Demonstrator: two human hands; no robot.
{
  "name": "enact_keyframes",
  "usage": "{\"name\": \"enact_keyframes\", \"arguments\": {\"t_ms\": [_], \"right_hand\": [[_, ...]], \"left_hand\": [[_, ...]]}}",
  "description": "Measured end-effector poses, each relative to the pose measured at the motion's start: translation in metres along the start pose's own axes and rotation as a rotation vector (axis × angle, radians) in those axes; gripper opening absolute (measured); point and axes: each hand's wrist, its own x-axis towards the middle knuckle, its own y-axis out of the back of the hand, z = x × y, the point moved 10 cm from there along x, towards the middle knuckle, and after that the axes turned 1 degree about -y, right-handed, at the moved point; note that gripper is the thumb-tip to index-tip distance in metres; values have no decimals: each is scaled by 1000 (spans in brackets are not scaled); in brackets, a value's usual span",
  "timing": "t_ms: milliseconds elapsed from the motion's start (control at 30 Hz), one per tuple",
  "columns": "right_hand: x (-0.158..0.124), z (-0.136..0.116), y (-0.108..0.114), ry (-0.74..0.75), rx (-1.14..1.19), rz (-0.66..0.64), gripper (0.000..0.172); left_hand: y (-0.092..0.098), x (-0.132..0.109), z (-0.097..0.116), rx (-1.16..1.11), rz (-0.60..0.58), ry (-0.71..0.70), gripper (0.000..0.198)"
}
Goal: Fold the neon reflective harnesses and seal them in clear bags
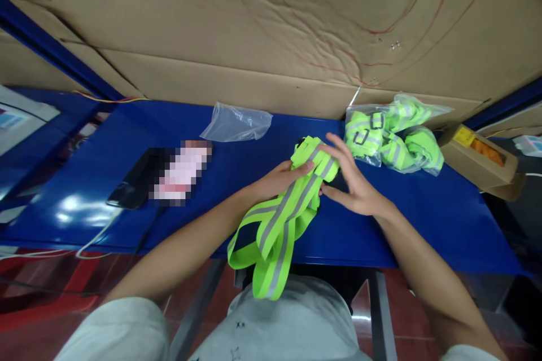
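A neon-yellow reflective strap (pixel 292 203) with grey stripes is gathered in a folded bundle above the blue table. My left hand (pixel 282 177) grips the bundle from the left, thumb on top. Loose loops hang from it past the table's front edge toward my lap. My right hand (pixel 349 177) is at the bundle's right side, its fingers apart, the fingertips at or against the folded end. Its underside is hidden, so contact there is hard to judge.
Bagged reflective straps (pixel 392 135) lie at the back right, beside an open cardboard box (pixel 478 158) with something orange inside. A clear plastic bag (pixel 237 123) lies at the back. On the left are a black phone-like device (pixel 135 180) with a white cable and a pixelated item (pixel 182 172).
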Motion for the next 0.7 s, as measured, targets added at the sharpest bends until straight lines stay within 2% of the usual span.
{"name": "enact_keyframes", "arguments": {"t_ms": [100, 200, 267, 400, 467, 567, 700], "right_hand": [[-3, 29, 14, -214, 314, 178, 73], [-8, 53, -7, -438, 554, 101, 65], [-9, 52, -11, -459, 542, 100, 55], [-7, 20, 18, -209, 178, 287, 36], [-8, -4, 21, -26, 28, 257, 37], [-10, -33, 9, 225, -130, 112, 52], [-14, -49, 2, 378, -397, 107, 64]], "left_hand": [[-7, -2, -1, -7, -67, 3, 67], [-14, -2, -5, 37, -119, -8, 63], [-17, 0, -9, 17, -127, -8, 64], [-30, 1, -14, -168, -230, 38, 60], [-32, -3, -14, -217, -254, 70, 51], [-23, -9, -14, -220, -195, 84, 44], [-23, -15, -14, -266, -196, 74, 69]]}}
